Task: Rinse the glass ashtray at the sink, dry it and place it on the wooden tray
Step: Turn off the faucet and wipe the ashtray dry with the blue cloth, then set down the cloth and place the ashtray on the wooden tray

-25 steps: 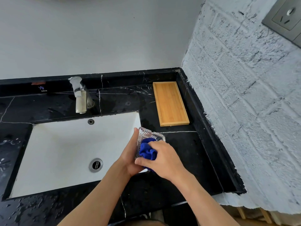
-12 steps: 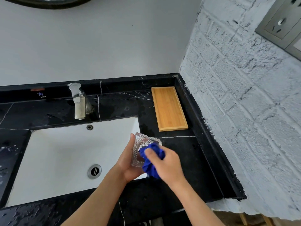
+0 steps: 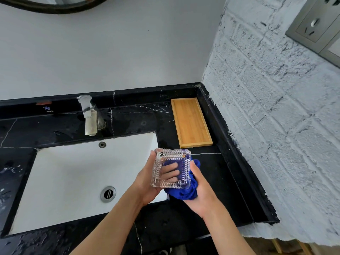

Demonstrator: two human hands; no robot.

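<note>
My left hand (image 3: 147, 183) cups the glass ashtray (image 3: 171, 168) from below and from its nine o'clock side, fingers (image 3: 170, 172) spread under the base and showing through the glass. My right hand (image 3: 200, 188) is closed around a bunched blue cloth (image 3: 184, 195), pressing it against the ashtray's three o'clock wall and underside. The ashtray is in the air between my hands, over the black countertop (image 3: 211, 181) just at the right edge of the white sink (image 3: 73, 172), touching neither.

I judge this to be the drying step. To do it well I should keep the left-hand grip firm on the ribbed walls, since wet glass is slippery, and work the cloth into the grooves and corner notches where water would collect, turning the piece a side at a time rather than loosening both hands together.

The ashtray is roughly square, so it has no real long axis; its hollow faces up and tips a little toward me, with one corner pointing to about one o'clock.

The wooden tray (image 3: 191, 122) lies at one o'clock from my hands, near but apart, its long axis running toward twelve o'clock along the brick wall (image 3: 276, 126). The faucet (image 3: 90, 118) stands at eleven o'clock.
</note>
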